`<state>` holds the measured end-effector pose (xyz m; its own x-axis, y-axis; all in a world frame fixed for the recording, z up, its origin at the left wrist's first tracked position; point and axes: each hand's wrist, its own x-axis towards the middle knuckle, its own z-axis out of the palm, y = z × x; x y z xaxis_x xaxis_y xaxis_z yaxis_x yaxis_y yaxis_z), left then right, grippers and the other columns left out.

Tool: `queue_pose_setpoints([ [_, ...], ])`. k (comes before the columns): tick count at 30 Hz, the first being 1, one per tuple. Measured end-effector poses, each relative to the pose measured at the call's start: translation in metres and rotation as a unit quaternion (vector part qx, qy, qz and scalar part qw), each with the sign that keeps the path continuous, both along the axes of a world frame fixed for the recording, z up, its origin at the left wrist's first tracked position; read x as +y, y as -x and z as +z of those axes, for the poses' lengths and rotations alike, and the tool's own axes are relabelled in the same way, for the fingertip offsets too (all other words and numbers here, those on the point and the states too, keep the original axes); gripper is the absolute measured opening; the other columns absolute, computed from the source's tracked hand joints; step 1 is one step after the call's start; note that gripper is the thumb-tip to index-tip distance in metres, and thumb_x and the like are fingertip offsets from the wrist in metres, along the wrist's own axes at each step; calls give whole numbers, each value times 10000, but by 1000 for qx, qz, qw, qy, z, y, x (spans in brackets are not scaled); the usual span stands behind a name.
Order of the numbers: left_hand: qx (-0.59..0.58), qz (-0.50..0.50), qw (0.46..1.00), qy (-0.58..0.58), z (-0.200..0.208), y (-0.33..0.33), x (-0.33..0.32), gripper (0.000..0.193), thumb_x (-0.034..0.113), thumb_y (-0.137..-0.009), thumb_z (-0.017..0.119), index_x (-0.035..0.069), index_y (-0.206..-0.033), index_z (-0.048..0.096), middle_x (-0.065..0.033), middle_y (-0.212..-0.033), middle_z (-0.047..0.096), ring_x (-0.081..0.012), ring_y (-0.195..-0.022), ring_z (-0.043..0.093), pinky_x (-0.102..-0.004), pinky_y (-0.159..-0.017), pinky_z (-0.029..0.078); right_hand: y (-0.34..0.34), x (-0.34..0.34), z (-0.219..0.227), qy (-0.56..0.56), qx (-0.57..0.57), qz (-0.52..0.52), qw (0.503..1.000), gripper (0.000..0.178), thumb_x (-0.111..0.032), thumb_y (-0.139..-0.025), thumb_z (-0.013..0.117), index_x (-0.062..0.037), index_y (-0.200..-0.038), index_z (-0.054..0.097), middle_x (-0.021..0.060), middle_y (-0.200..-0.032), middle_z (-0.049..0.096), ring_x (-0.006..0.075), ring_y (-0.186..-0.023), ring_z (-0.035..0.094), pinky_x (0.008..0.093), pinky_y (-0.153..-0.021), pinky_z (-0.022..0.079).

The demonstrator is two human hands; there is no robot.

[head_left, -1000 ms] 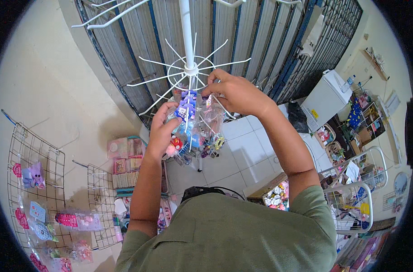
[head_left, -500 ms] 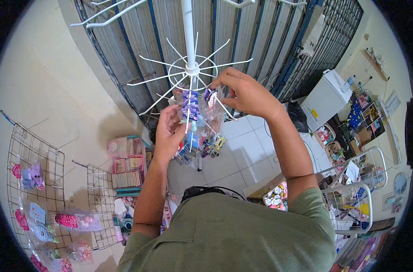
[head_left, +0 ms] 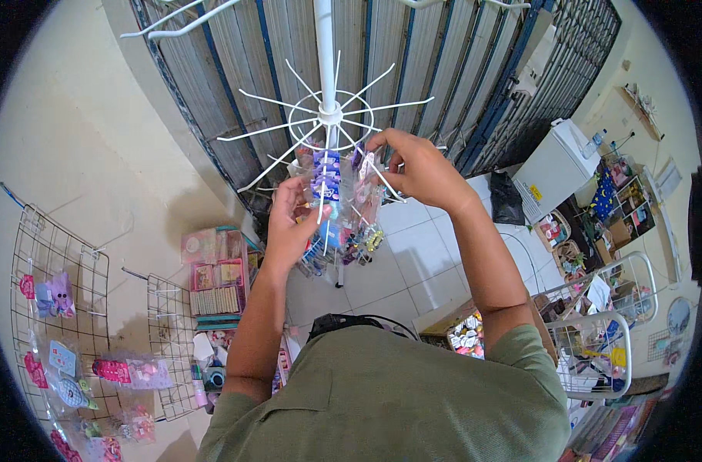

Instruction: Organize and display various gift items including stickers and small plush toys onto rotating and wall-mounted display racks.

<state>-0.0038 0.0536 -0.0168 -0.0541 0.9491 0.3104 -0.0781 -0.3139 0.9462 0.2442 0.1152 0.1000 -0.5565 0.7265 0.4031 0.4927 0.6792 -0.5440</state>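
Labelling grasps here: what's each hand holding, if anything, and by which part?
Left hand: at the lower left of the purple-topped packets on the white rack; can't tell if it grips. Right hand: beside the top of the clear packets; can't tell either.

A white rack spreads wire prongs around its upright pole. Purple-carded packets hang in a row on one near prong; clear plastic packets hang just to their right.

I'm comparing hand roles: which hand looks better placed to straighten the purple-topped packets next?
Probably the left hand: it is close beside the purple-topped packets, while the right hand is farther right, by other clear packets.
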Motion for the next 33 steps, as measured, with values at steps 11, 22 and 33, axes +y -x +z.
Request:
queue_pose_setpoints([
  [11, -60, -76, 994, 55, 10, 18, 4, 417, -2, -886, 683, 25, -1273, 531, -39, -1152, 627, -114, -1021, 591, -263, -889, 462, 0, 5, -12, 53, 20, -24, 998, 512, -141, -741, 882, -53, -1155, 594, 75, -996, 689, 113, -692, 586, 281, -631, 493],
  [22, -65, -99, 991, 60, 14, 24, 1, 367, 32, -903, 615, 25, -1263, 542, -12, -1093, 629, -90, -993, 580, -249, -882, 452, -3, 20, -30, 194, 110, 77, 972, 299, -13, -807, 819, -39, -973, 571, -15, -890, 630, 55, -811, 580, 237, -682, 464],
  [33, -95, -128, 985, 67, 16, 26, -4, 364, 126, -895, 663, 30, -1230, 558, -43, -1116, 652, -141, -1048, 612, -295, -954, 451, 3, 8, -17, 271, 108, 109, 950, 335, -14, -852, 768, -7, -1155, 627, 14, -998, 715, 21, -734, 558, 214, -596, 445],
])
